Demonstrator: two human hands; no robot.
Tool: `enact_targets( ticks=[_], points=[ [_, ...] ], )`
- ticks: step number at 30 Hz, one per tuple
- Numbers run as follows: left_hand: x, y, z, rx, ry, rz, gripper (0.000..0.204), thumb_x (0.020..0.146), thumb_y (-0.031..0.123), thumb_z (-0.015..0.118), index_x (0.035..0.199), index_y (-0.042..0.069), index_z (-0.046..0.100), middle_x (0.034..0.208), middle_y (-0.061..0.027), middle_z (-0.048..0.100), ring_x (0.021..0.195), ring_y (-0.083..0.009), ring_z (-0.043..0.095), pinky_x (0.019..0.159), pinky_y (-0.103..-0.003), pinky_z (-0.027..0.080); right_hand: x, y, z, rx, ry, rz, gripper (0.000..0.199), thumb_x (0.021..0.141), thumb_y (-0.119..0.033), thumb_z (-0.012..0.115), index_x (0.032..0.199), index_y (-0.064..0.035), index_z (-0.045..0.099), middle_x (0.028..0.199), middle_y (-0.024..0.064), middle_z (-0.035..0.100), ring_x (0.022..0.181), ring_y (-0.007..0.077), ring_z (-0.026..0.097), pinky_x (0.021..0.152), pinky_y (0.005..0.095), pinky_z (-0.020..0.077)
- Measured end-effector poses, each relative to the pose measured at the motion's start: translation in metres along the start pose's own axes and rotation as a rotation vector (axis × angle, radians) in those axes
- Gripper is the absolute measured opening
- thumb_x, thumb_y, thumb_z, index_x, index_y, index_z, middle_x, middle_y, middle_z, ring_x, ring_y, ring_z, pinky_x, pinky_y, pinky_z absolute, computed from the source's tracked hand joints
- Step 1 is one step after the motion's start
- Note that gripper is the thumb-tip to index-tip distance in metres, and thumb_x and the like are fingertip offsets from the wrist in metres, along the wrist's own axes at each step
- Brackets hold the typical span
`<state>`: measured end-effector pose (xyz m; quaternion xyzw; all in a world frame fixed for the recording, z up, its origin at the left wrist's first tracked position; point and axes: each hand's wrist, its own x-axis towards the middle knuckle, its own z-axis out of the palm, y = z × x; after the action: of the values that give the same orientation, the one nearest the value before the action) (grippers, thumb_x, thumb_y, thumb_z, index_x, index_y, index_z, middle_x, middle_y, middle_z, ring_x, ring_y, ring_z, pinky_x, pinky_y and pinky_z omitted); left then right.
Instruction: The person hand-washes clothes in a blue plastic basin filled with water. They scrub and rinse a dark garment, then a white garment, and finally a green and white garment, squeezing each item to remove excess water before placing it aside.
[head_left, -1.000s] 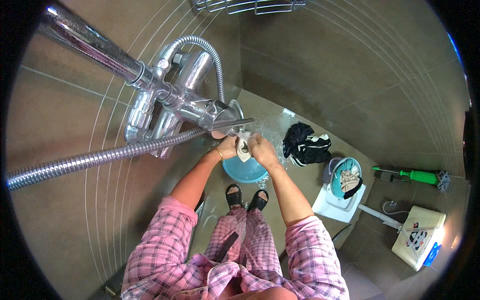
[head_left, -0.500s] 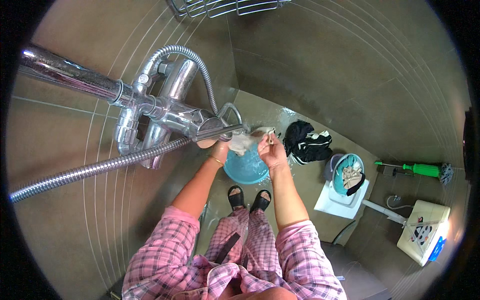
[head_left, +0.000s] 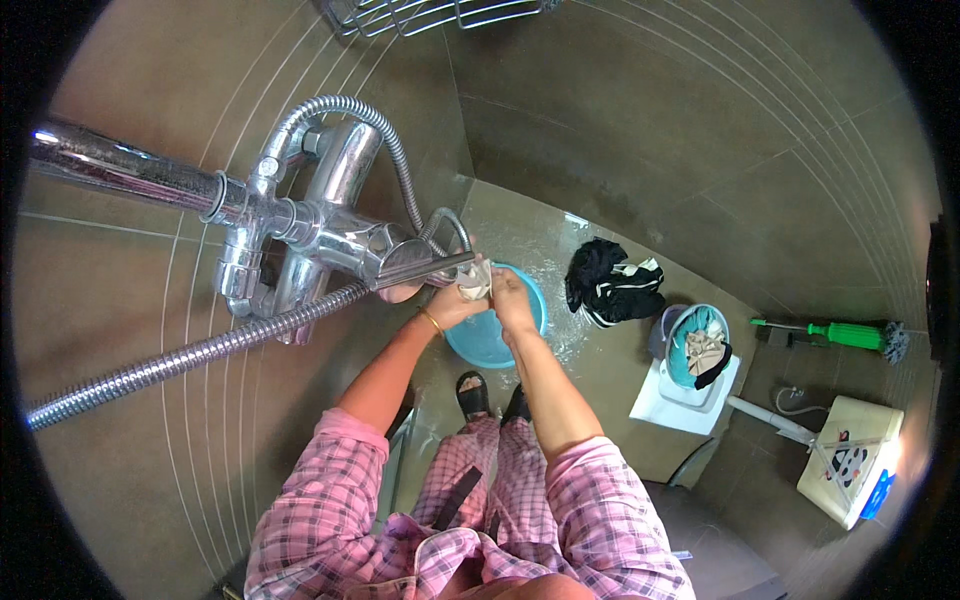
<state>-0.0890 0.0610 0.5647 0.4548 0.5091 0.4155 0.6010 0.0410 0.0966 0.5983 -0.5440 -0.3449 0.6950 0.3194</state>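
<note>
A pale, wet cloth (head_left: 474, 280) is bunched between my two hands, above a round blue basin (head_left: 486, 348) on the floor. My left hand (head_left: 456, 306) is closed around its left side, close under the chrome tap. On the other side my right hand (head_left: 512, 298) has its fingers closed on the cloth, nearly touching the left. The exact kind of garment cannot be made out. The chrome mixer tap (head_left: 370, 250) with its lever hides part of the left fingers.
Dark clothes (head_left: 612, 285) lie heaped on the wet floor right of the basin. A bucket of clothes (head_left: 699, 348) stands beside a white squat toilet (head_left: 680, 400). A green-handled brush (head_left: 845, 337) and a cistern (head_left: 850, 460) are on the right wall. A metal hose (head_left: 200, 355) crosses the left.
My right hand has moved left to meet my left hand. The cloth, stretched between them before, is now gathered into a small bunch. More of the basin shows on the right.
</note>
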Motion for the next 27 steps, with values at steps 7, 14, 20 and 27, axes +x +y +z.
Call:
enact_targets(
  ticks=[7,14,20,27],
  points=[
    [0.011,0.02,-0.017,0.209,-0.075,-0.013,0.033,0.082,0.025,0.063,0.105,0.002,0.059,0.098,-0.0067,0.062,0.088,-0.0144,0.058,0.081,-0.03,0.047,-0.024,-0.047,-0.022,0.011,-0.355,0.027,0.039,0.097,-0.027,0.041,0.129,-0.006,0.042,0.078,0.0039,0.058,0.067,0.0113,0.051,0.056,0.0217,0.0419],
    [0.022,0.002,0.033,-0.005,0.378,-0.184,0.036,0.076,0.016,0.071,0.108,0.004,0.059,0.104,-0.004,0.061,0.093,-0.0135,0.058,0.08,-0.029,0.048,0.0,0.023,-0.054,-0.836,-0.126,-0.48,0.082,0.074,-0.002,0.064,0.145,-0.0125,0.023,0.138,0.0206,0.039,0.121,0.0329,0.045,0.096,0.0382,0.0417],
    [0.002,0.044,0.065,0.256,0.424,-0.125,0.043,0.066,0.025,0.078,0.101,0.005,0.063,0.106,-0.0132,0.063,0.095,-0.0201,0.061,0.082,-0.032,0.047,0.006,0.039,-0.014,-1.262,-0.126,-0.397,0.07,0.077,-0.024,0.065,0.139,-0.0155,0.033,0.144,0.0162,0.026,0.132,0.0318,0.023,0.104,0.039,0.0308],
    [-0.044,0.073,0.046,0.576,0.365,-0.086,0.078,0.065,0.035,0.078,0.127,0.004,0.045,0.133,-0.0241,0.042,0.118,-0.0408,0.044,0.1,-0.044,0.034,-0.001,0.061,0.023,-0.712,-0.061,-0.177,0.046,0.084,-0.03,0.058,0.125,-0.0128,0.044,0.122,0.0119,0.043,0.106,0.0282,0.041,0.084,0.0401,0.0403]
  ],
)
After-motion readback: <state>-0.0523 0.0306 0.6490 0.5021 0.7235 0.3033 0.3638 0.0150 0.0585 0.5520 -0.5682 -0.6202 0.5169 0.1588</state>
